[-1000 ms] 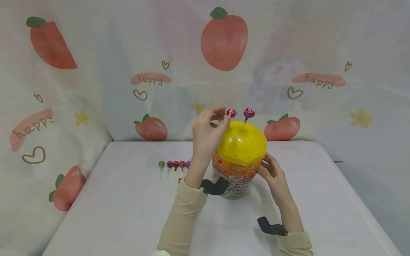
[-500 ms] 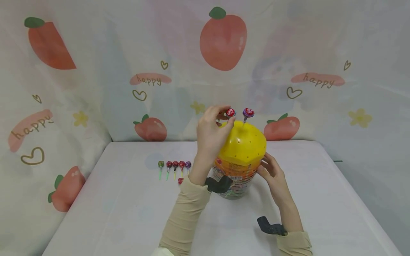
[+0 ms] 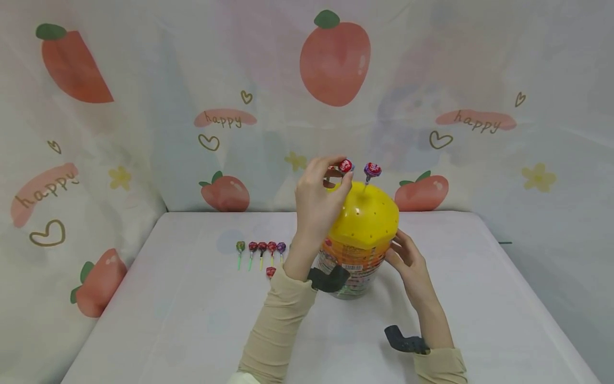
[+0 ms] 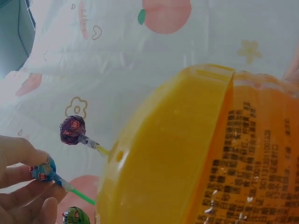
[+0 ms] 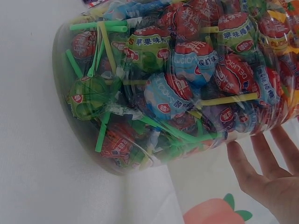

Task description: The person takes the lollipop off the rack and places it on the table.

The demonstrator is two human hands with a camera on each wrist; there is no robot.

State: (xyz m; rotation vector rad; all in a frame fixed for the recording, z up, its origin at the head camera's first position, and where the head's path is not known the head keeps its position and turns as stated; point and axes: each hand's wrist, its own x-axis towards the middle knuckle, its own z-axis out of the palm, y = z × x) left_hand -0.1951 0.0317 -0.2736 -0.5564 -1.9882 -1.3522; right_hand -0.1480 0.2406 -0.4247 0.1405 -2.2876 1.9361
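My left hand (image 3: pixel 316 200) pinches the head of a blue-wrapped lollipop (image 4: pixel 44 171) above the yellow lid (image 3: pixel 369 216). Its green stick points down to the lid; the stick's end is hidden behind the lid's edge in the left wrist view. A purple lollipop (image 4: pixel 72 130) stands in the lid beside it, and a green one (image 4: pixel 75 216) shows below my fingers. The lid tops a clear jar (image 5: pixel 149 88) packed with wrapped lollipops. My right hand (image 3: pixel 413 269) touches the jar's right side with extended fingertips.
On the white table (image 3: pixel 192 325), left of the jar, lies a row of several lollipops (image 3: pixel 262 247) with a red one (image 3: pixel 271 272) nearer me. Small holes dot the lid. A printed cloth (image 3: pixel 331 138) hangs behind the table.
My left hand has shifted slightly right with the lollipop, uncovering more of the row on the table. The right hand and the jar have stayed in place.
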